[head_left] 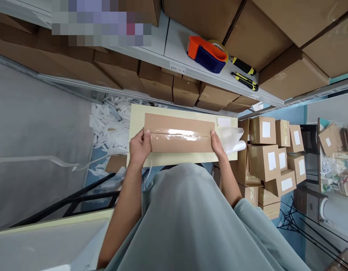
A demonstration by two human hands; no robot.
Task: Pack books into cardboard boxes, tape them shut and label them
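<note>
A long flat cardboard box (179,132) lies on a pale yellow tabletop (137,113), its seam covered by a strip of clear tape. My left hand (140,145) grips the box's left end, thumb on top. At the box's right end, my right hand (217,145) is closed on it. A sheet of white backing paper (232,138) curls just right of my right hand, beside a small white label (224,122).
A grey shelf (174,49) above holds an orange-and-blue tape dispenser (206,52) and two yellow-black utility knives (244,75), with brown cartons around. Labelled boxes (271,154) are stacked at right. White paper scraps (109,124) litter the floor at left.
</note>
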